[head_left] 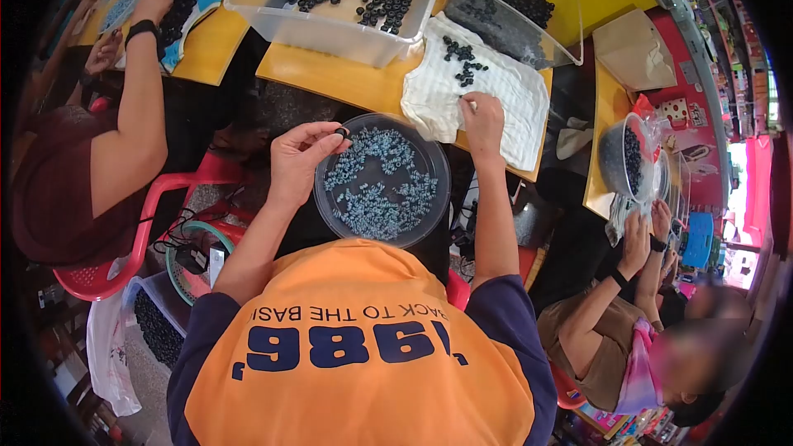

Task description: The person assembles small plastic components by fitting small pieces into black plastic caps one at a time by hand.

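Note:
My left hand point(307, 155) is closed, with a small black ring-shaped part point(341, 133) pinched between thumb and fingertips at the left rim of a round dark tray. That tray point(325, 215) rests on my lap and holds many small blue-grey pieces point(376, 190). On the table, my right hand point(483, 122) touches a white cloth point(516, 107) with its fingers bent together; whether anything is between them is too small to tell. Several black parts point(464, 62) lie on the cloth just beyond my right fingertips.
A clear bin point(380, 48) of black parts stands ahead on the yellow table point(330, 78); another clear bin point(529, 16) is right of it. Co-workers sit left point(132, 140) and right point(603, 322). A bowl point(619, 167) stands at right, a red chair point(153, 215) at left.

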Demonstrator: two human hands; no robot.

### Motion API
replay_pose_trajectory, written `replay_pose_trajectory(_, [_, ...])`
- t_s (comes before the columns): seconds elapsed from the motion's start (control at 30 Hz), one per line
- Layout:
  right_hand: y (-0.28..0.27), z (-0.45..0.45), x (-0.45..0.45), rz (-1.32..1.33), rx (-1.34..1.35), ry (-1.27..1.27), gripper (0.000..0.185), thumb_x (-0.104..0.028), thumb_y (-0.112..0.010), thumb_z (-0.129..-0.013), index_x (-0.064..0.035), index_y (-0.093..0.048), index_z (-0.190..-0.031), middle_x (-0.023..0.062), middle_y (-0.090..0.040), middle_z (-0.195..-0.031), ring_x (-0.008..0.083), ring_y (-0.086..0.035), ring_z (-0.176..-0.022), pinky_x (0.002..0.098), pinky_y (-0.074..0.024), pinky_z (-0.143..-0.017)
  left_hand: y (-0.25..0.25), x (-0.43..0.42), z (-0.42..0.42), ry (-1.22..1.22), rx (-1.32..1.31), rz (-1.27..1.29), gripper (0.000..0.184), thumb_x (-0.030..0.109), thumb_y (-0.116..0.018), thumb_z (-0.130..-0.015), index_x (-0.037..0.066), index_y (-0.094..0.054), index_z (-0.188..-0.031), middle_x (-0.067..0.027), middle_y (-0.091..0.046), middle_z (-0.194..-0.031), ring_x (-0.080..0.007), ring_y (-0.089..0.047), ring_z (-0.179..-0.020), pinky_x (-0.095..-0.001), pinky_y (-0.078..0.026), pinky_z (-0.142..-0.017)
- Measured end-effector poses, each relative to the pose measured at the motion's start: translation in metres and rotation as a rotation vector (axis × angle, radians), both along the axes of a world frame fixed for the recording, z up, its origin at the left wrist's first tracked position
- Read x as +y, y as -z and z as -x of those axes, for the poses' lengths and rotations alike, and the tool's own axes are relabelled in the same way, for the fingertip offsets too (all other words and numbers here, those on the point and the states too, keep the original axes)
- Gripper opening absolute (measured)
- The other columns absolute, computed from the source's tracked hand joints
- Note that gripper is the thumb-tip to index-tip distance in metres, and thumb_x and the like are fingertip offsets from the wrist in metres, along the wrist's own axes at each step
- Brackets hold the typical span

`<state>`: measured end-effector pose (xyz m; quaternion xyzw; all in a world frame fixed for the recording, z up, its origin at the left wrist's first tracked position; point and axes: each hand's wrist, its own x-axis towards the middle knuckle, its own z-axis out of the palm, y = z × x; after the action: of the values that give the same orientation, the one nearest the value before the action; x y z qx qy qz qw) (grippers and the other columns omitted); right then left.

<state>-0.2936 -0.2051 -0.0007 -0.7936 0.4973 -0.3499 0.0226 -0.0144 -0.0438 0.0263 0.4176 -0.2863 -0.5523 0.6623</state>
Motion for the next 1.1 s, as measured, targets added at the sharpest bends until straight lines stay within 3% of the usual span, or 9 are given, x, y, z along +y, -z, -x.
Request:
replay_pose_trajectory(0.1, [-0.003,0.0,0.004,0.104,-0.045,0.038,0.004,-0.006,-0.069,-0.077,-0.0043,-0.065,-0.078,0.01,-0.061,-0.077,0.0295,-0.056,-0.074,0.0394,-0.0444,-0.07,0.009,0.013,-0.003,-0.042,0.026,-0.064,0.017,-0.004,-0.063,-0.085,-0.004,-0.066,-0.101,-0.0115,-0.069,-0.09,-0.017,-0.067,-0.08,-0.0275,-0.056,-0.075])
replay_pose_trajectory(0.23, [-0.026,-0.014,0.05,0.019,-0.119,0.076,0.004,-0.005,-0.067,-0.078,-0.0036,-0.065,-0.081,0.0104,-0.064,-0.084,0.0283,-0.058,-0.082,0.0351,-0.0457,-0.076,0.023,0.032,-0.003,-0.039,0.09,-0.155,0.016,-0.004,-0.063,-0.085,-0.004,-0.066,-0.101,-0.012,-0.069,-0.09,-0.0178,-0.068,-0.08,-0.0283,-0.057,-0.074])
replay_pose_trajectory(0.33, [-0.018,-0.027,0.089,-0.117,-0.181,-0.101,0.007,-0.003,-0.068,-0.076,-0.0034,-0.064,-0.081,0.0087,-0.061,-0.084,0.028,-0.055,-0.081,0.0372,-0.0429,-0.073,0.032,0.042,0.005,-0.008,0.108,-0.169,0.016,-0.004,-0.063,-0.085,-0.004,-0.066,-0.1,-0.0109,-0.068,-0.09,-0.018,-0.068,-0.08,-0.0286,-0.057,-0.074])
replay_pose_trajectory(0.4, [-0.005,-0.031,0.108,-0.19,-0.127,-0.255,0.01,-0.003,-0.07,-0.074,-0.004,-0.065,-0.083,0.0066,-0.06,-0.085,0.026,-0.055,-0.082,0.0361,-0.042,-0.073,0.037,0.046,0.008,0.019,0.103,-0.165,0.016,-0.003,-0.063,-0.085,-0.004,-0.066,-0.1,-0.0094,-0.067,-0.09,-0.0182,-0.067,-0.08,-0.0286,-0.057,-0.075])
replay_pose_trajectory(0.87, [0.003,-0.038,0.123,-0.191,0.215,-0.205,0.014,-0.009,-0.074,-0.069,-0.0073,-0.068,-0.082,0.0051,-0.056,-0.084,0.0246,-0.052,-0.084,0.0372,-0.0395,-0.075,0.04,0.051,0.008,0.031,0.149,-0.166,0.016,-0.003,-0.062,-0.086,-0.004,-0.066,-0.101,-0.0116,-0.068,-0.092,-0.0188,-0.068,-0.081,-0.029,-0.057,-0.076])
replay_pose_trajectory(0.97, [-0.004,-0.038,0.124,-0.233,0.03,-0.214,0.009,-0.01,-0.072,-0.076,-0.0065,-0.069,-0.085,0.0021,-0.059,-0.084,0.0187,-0.054,-0.079,0.0322,-0.0417,-0.073,0.033,0.047,0.01,0.041,0.183,-0.176,0.016,-0.003,-0.061,-0.086,-0.003,-0.066,-0.101,-0.0122,-0.068,-0.092,-0.0189,-0.068,-0.081,-0.0297,-0.057,-0.076])
replay_pose_trajectory(1.03, [-0.015,-0.039,0.129,-0.898,-0.679,-0.069,0.008,-0.011,-0.068,-0.084,-0.0036,-0.069,-0.088,-0.0006,-0.063,-0.085,0.0111,-0.054,-0.072,0.0256,-0.0436,-0.068,0.025,0.042,0.013,0.057,0.199,-0.175,0.015,-0.002,-0.06,-0.087,-0.003,-0.065,-0.101,-0.0126,-0.068,-0.092,-0.019,-0.067,-0.08,-0.0303,-0.057,-0.075])
replay_pose_trajectory(1.07, [-0.012,-0.037,0.129,-0.946,-0.896,-0.135,0.013,-0.011,-0.064,-0.088,0.001,-0.067,-0.092,0.0015,-0.065,-0.087,0.0076,-0.054,-0.069,0.0216,-0.0445,-0.065,0.021,0.039,0.015,0.1,0.207,-0.177,0.015,-0.002,-0.06,-0.087,-0.003,-0.065,-0.102,-0.0131,-0.068,-0.093,-0.0191,-0.068,-0.08,-0.0308,-0.057,-0.075])
replay_pose_trajectory(1.1, [-0.014,-0.035,0.129,-0.942,-0.895,-0.136,0.013,-0.011,-0.064,-0.088,0.001,-0.067,-0.092,0.0015,-0.065,-0.087,0.0076,-0.054,-0.069,0.0216,-0.0445,-0.065,0.016,0.035,0.018,0.143,0.214,-0.178,0.016,-0.001,-0.06,-0.087,-0.003,-0.065,-0.102,-0.0136,-0.068,-0.093,-0.0192,-0.068,-0.081,-0.0312,-0.057,-0.075])
